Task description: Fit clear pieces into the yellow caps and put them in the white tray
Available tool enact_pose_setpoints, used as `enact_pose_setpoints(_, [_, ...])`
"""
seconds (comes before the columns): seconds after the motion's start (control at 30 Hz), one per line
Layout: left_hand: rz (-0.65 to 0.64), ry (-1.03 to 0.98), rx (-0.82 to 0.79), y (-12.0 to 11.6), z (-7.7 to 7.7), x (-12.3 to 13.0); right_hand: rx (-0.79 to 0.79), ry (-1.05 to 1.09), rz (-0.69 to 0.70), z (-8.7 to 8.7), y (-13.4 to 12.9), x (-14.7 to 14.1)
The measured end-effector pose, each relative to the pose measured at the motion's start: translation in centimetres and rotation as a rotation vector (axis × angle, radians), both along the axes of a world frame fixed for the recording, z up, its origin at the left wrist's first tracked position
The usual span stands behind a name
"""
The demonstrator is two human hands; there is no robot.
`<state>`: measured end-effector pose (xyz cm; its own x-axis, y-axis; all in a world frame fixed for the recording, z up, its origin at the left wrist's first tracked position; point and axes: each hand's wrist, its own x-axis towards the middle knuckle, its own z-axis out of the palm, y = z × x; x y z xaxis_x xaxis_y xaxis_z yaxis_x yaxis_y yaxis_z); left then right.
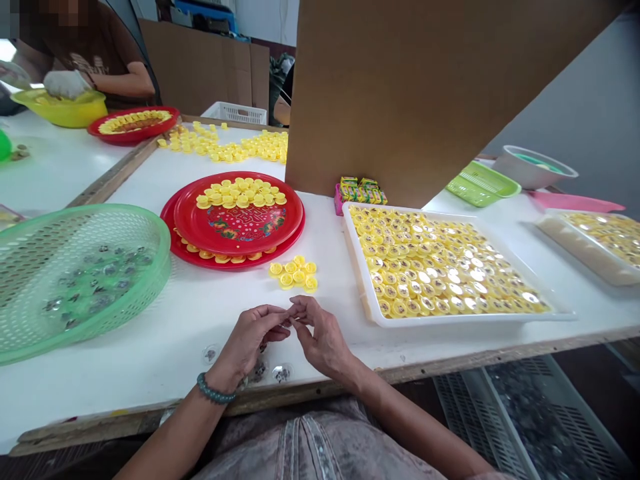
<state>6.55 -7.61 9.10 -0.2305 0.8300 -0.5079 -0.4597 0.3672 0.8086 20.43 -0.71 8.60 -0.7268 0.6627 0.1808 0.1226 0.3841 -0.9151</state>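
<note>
My left hand (255, 337) and my right hand (317, 337) meet fingertip to fingertip above the white table, near its front edge. Both are closed in a pinch; whatever sits between the fingertips is too small and hidden to name. Clear round discs with dark printed figures (282, 373) lie under and beside my left hand. Just beyond my fingers is a small cluster of yellow cup-shaped plastic pieces (295, 272). To the right, a white tray (367, 293) holds rows of yellow pieces with printed clear tops.
Stacked red plates (240, 230) carry yellow pieces. A green basket (163, 247) at left holds clear discs. A cardboard panel (390, 93) rises behind small yellow-green boxes (363, 192). A gloved co-worker (120, 83) sits far left by a yellow bowl (90, 113). Crates (500, 413) stand below the table.
</note>
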Motion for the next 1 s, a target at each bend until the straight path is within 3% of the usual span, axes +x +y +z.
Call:
enact_pose_setpoints(0.17, [0.111,-0.082,0.048,0.2,-0.6,0.4,0.032,-0.002,-0.114,0.2,0.2,0.6])
enact_pose_setpoints(0.3, [0.091,-0.070,0.104,0.3,-0.6,0.7,0.041,-0.096,-0.141,0.3,0.5,0.7])
enact_pose_setpoints(0.5, [0.036,0.147,0.043,0.2,-0.3,0.8,-0.244,-0.030,-0.176,-0.3,0.5,0.3])
enact_pose_setpoints(0.67, [0.045,0.084,0.073,0.3,-0.7,0.8,-0.432,-0.006,-0.156,-0.5,1.0,0.5])
enact_pose_setpoints(0.9, [0.083,0.050,0.101,0.4,-0.9,1.3,-0.363,-0.030,-0.225,-0.4,1.1,0.6])
enact_pose_setpoints(1.0, [0.088,0.053,0.107,0.5,-0.7,1.3,-0.213,-0.086,-0.214,-0.2,1.0,0.8])
